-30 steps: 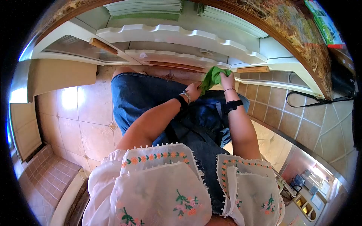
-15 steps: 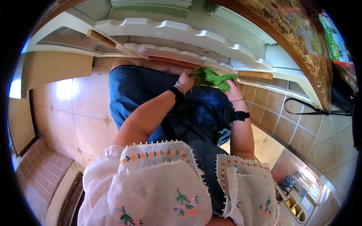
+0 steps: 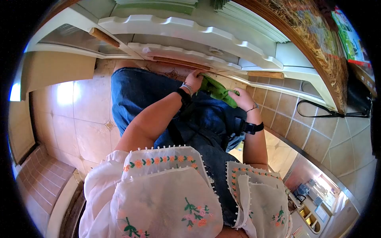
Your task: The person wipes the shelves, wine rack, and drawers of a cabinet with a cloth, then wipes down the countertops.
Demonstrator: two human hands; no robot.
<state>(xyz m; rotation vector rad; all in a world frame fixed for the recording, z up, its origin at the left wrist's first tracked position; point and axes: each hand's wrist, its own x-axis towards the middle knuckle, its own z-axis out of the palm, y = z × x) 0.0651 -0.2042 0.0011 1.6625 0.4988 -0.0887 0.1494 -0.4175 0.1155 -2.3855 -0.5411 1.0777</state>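
A green cloth (image 3: pixel 215 89) is stretched between my two hands, above my lap and just in front of the white cabinet. My left hand (image 3: pixel 194 80), with a bracelet and a black band at the wrist, grips its left end. Its right end is pinched in my right hand (image 3: pixel 243 99), whose wrist carries a thin bracelet and a black strap. The cloth hangs a little slanted, lower on the right. Blue denim (image 3: pixel 147 93) covers my legs beneath it.
A white cabinet with scalloped shelf edges (image 3: pixel 186 27) and wooden handles (image 3: pixel 265 74) stands ahead. A brown-patterned countertop (image 3: pixel 313 35) curves along the upper right. A black strap (image 3: pixel 317 116) hangs at the right. Tiled floor (image 3: pixel 93 131) lies to the left.
The green cloth has gone from bunched to spread out between my hands. My left hand has moved left and up, and my right hand has moved down.
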